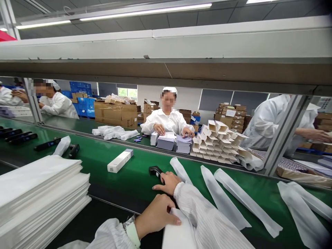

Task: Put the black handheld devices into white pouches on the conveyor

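My left hand (157, 215) is low in the middle of the head view, its thumb and fingers closed on the top end of white, soft-looking sleeves (178, 231). Just beyond it, my right hand (169, 183) curls its fingers over a slim black handheld device (155, 170) on the green belt. The device's far end shows; the rest is behind my fingers. Close to my right forearm lies a filled white sleeve (180, 169), and further right are more long white sleeves (223, 197). A narrow white box (120, 160) sits on the belt to the left.
A tall pile of white sheets (38, 193) stands at left front. Black devices (46, 144) lie on the belt (95, 148) behind it. Across the belt a co-worker (167, 119) handles paper stacks (166, 141) beside piled open cartons (218, 143). A shelf (166, 45) runs overhead.
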The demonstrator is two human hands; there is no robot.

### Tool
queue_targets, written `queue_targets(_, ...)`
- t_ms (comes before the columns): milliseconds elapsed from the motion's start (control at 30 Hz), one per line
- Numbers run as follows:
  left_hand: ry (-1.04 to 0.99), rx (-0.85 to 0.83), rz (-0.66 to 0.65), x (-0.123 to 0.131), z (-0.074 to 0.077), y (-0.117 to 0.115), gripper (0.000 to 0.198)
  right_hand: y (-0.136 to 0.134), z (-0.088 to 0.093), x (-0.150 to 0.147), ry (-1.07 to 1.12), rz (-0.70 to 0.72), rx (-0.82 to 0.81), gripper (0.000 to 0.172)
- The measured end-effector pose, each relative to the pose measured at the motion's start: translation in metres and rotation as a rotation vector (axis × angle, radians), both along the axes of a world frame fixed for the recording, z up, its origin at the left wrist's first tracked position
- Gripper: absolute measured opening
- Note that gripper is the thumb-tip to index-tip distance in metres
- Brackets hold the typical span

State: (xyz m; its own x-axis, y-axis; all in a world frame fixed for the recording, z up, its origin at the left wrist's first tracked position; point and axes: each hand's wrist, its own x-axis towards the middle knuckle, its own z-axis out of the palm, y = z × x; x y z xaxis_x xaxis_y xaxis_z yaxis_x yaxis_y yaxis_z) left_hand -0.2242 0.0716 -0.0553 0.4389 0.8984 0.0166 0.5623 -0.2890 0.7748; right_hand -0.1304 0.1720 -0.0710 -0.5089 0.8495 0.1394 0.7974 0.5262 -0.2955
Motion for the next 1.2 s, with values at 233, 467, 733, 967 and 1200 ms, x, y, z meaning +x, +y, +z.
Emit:
queue_targets(233,-0.022,0.051,-0.002,0.005,0.012,-0.009,0.026,0.006,-0.006,0.015,0.225,-0.171,-0.044,0.031)
queue_targets(467,0.038,0.113,0.07,0.004,0.007,-0.004,0.021,0.015,0.006,0.046,0.689,-0.164,-0.21,0.043)
queue_targets(733,0.005,0.106,-0.041,0.005,0.018,-0.014,0.018,-0.04,0.072,0.092,1.374,0.088,-0.476,0.103)
queue_targets(967,0.079,0.207,-0.069,0.006,0.022,-0.019,0.018,-0.068,0.074,0.094,1.315,-0.095,-0.471,0.068)
queue_targets(1200,0.0,0.194,-0.017,0.009,0.027,-0.019,0.023,-0.069,0.061,0.081,1.226,-0.136,-0.441,0.06)
